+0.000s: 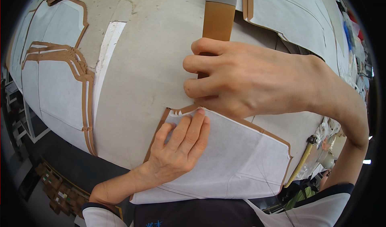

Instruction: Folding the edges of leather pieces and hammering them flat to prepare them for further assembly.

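Note:
My left hand [177,148] lies flat, fingers together, on a white fabric piece [237,158] that rests on a brown cardboard pattern [159,130] near the table's front edge. My right hand [245,80] is closed around a long brown cardboard strip [218,19] with a grey band near its far end, just beyond the fabric's notched top corner. The strip's near end is hidden under the right hand's fingers.
A large grey work table [148,66] carries more white fabric pieces on brown patterns at left [60,86] and far right [289,17]. A narrow white strip [108,46] lies left of centre. A yellow-handled tool [301,162] hangs off the table's right edge. Boxes [56,186] sit on the floor at lower left.

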A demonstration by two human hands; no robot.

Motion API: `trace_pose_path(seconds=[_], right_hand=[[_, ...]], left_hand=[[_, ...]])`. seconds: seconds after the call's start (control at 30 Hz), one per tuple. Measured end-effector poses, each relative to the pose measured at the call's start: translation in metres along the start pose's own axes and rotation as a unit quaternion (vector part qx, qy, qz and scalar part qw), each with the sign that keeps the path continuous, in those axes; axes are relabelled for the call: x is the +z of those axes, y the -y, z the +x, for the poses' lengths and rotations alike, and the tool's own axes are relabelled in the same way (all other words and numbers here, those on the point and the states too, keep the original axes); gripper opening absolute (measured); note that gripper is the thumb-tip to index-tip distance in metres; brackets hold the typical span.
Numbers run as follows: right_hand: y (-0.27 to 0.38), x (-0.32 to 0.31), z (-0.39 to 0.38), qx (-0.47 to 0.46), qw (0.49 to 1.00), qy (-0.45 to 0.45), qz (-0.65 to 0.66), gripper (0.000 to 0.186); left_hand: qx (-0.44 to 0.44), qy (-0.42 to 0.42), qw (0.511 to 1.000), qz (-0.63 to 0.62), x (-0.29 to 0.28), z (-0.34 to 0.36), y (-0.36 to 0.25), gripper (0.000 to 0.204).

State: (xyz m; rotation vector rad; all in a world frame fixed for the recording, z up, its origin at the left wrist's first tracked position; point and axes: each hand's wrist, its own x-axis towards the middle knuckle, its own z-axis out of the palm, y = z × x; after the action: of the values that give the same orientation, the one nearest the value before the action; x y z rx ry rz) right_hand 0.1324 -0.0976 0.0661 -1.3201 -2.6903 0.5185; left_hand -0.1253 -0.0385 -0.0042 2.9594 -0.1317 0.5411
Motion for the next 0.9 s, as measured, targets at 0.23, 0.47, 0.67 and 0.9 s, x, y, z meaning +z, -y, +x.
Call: trace_pose_path(seconds=[0.23,0.47,0.67,0.9], right_hand=[[0.002,0.0,0.008,0.007,1.0,0.0,0.013,0.027],[0.004,-0.002,0.017,-0.014,1.0,0.003,-0.012,0.013],[0.006,0.003,0.024,0.007,0.999,-0.03,-0.024,0.002],[0.046,0.028,-0.047,0.25,0.932,-0.259,-0.046,0.032]], left_hand=[[-0.003,-0.002,1.0,-0.005,-0.001,0.0,0.0,0.027],[0.0,-0.026,0.999,-0.019,0.002,-0.001,-0.002,0.027],[-0.012,-0.053,0.997,-0.05,0.0,-0.004,-0.004,0.027],[-0.107,0.019,0.993,-0.043,-0.019,0.002,0.022,0.047]])
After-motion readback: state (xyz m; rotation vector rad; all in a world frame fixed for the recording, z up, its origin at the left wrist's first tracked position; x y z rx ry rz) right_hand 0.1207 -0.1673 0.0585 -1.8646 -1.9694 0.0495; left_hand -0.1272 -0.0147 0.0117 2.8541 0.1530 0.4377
